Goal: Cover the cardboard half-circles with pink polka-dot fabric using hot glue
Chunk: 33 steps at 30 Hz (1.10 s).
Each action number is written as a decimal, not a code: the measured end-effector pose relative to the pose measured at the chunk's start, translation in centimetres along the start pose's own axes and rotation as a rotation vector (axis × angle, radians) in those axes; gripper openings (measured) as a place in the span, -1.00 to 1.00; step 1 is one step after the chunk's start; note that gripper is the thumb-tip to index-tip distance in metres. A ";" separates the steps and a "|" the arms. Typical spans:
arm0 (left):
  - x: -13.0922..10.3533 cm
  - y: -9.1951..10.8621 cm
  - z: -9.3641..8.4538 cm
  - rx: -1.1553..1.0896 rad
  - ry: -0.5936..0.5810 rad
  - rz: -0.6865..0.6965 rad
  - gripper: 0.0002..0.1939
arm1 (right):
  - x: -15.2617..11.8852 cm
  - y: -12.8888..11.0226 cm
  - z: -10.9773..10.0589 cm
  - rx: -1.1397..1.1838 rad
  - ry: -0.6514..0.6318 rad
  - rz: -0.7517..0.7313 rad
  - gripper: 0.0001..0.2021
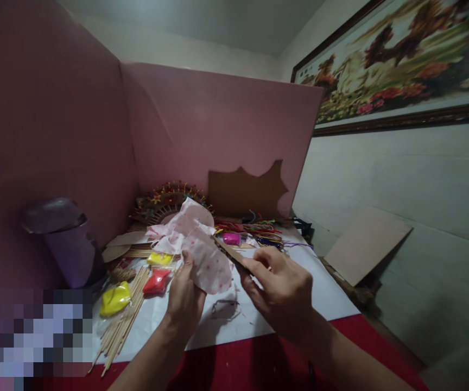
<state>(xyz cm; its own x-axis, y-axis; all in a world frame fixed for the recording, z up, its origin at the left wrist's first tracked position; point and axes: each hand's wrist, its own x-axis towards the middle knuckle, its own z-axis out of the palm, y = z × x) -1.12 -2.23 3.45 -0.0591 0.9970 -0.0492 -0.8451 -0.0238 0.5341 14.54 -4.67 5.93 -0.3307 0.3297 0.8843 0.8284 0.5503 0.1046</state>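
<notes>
My left hand [185,296] has its grip closed on the lower edge of the pink dotted cloth [196,241], thumb on top, and the cloth stands bunched up above the white sheet [324,293] on the bench. My right hand [281,288] pinches one end of a flat cardboard strip [234,255] between thumb and fingers, and the strip's far end lies against the cloth's right side. Left of the cloth lie a red packet [157,281], a yellow packet [115,298] and a bundle of wooden sticks [122,320]. Behind the cloth stands the pink board [218,119].
</notes>
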 end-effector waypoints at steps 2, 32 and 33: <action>-0.1 -0.2 0.1 0.060 0.025 0.031 -0.71 | 0.1 -1.2 0.8 -0.082 -0.016 -0.063 -0.84; -0.9 0.0 0.4 -0.030 -0.059 -0.186 -0.57 | -1.3 -3.1 5.7 -0.183 -0.052 -0.350 -0.72; -0.8 0.0 0.2 -0.018 -0.064 -0.196 -0.56 | -1.4 -3.0 5.8 -0.168 -0.046 -0.366 -0.71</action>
<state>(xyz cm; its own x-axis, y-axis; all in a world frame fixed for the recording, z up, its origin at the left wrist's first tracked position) -0.94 -3.00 3.69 0.1409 0.9853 -0.0964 -0.8468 0.1704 0.5040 9.87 -2.34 1.74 -0.6344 0.1714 0.7538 0.7132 0.5060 0.4852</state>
